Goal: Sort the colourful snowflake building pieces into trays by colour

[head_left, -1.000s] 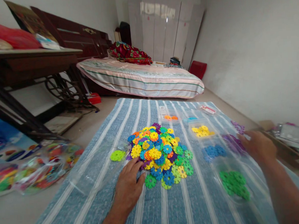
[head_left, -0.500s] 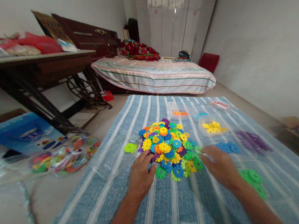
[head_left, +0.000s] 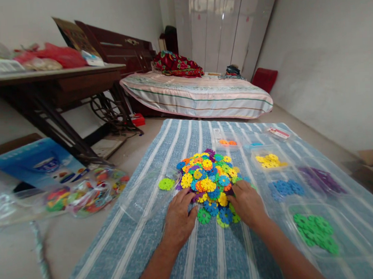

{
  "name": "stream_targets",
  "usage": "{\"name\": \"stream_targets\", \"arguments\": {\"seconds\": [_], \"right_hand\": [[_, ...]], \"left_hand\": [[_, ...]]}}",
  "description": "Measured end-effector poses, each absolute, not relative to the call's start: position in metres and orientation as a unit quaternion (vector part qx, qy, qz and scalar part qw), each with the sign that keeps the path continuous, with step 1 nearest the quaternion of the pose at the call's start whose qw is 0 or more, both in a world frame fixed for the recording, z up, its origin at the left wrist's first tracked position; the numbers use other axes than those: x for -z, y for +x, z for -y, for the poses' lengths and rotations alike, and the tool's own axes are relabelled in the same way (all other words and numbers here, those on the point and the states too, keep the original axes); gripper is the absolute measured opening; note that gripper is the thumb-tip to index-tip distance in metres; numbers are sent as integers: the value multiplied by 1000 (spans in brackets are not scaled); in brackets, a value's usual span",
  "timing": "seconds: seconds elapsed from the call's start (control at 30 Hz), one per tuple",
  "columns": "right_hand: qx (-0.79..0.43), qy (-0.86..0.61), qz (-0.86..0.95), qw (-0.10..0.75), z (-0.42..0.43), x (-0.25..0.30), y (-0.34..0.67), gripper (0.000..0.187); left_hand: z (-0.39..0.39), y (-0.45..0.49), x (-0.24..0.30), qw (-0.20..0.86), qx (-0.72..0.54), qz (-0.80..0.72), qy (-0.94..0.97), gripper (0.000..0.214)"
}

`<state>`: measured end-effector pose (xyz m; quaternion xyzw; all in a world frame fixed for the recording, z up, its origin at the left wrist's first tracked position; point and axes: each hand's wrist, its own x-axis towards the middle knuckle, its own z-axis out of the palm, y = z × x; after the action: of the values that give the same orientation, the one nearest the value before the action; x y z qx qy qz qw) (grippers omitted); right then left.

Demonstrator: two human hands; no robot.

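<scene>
Bench [head_left: 212, 255]: blue-striped, lower centre.
Disc heap [head_left: 205, 184]: mid-frame.
Left hand [head_left: 178, 219]: fingers half-curled at heap, grip unclear.
Right hand [head_left: 247, 204]: fingers bent over heap, can't tell grip.

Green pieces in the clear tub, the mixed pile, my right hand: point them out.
Green pieces [head_left: 317, 232]: head view, middle of the cluster.
Mixed pile [head_left: 208, 184]: head view, yellow disc near its middle.
Right hand [head_left: 249, 203]: head view, back of the hand.

Left hand [head_left: 178, 218] and right hand [head_left: 247, 201]: bare (2 forearms [head_left: 156, 263] too).
</scene>
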<state>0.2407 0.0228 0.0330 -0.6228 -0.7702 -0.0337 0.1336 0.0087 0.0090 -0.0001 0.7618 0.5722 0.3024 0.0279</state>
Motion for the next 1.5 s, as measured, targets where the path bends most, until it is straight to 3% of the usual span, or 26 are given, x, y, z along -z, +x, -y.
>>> {"name": "stream_targets", "arguments": {"seconds": [0.23,0.57,0.9,1.07,1.17,1.23,1.33,1.5], "right_hand": [[70,-571,804,150,-20,-19,244,18],[65,-566,806,161,-26,-22,245,10],[78,-556,783,267,-12,-15,266,31],[67,-568,750,333,-5,-25,287,31],[132,-584,714,362,-6,-42,321,30],[210,-628,665,345,-9,-60,355,30],[296,-746,544,245,-13,-90,412,27],[257,-848,452,100,-16,-113,459,29]], "left_hand": [[-9,8,2,32,-306,-574,759,34],[-11,7,3,18,-304,-573,760,31],[-12,7,2,13,-306,-571,761,29],[-14,6,1,13,-295,-572,765,30],[-14,6,3,10,-299,-573,764,30],[-14,6,4,7,-300,-574,762,30],[-15,6,4,3,-298,-574,762,30],[-15,5,4,-6,-299,-570,765,29]]}}
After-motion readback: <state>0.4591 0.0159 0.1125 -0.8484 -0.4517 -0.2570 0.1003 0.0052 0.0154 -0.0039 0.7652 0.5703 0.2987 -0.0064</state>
